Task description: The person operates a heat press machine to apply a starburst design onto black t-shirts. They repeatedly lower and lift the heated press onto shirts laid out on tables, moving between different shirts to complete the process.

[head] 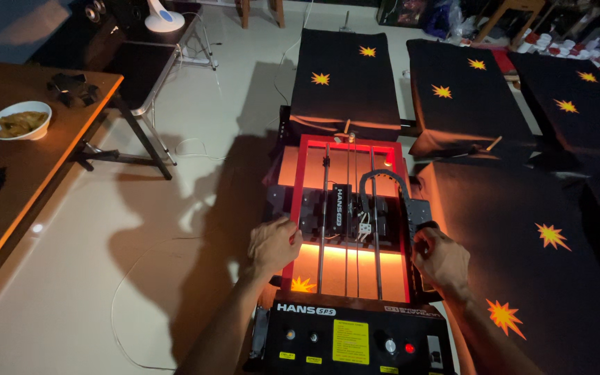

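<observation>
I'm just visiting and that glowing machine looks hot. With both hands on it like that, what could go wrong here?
1. The left hand rests on the red frame beside the glowing panel; if that glow is heat, the hand could get burned.
2. The right hand grips the frame's other side near the black carriage and its rails; the fingers might get pinched.
3. A cable trails across the floor, a likely trip hazard.

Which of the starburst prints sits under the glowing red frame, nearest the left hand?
The starburst print inside the red frame, lit orange, just below the left hand; all the others lie on open black cloth.
</observation>
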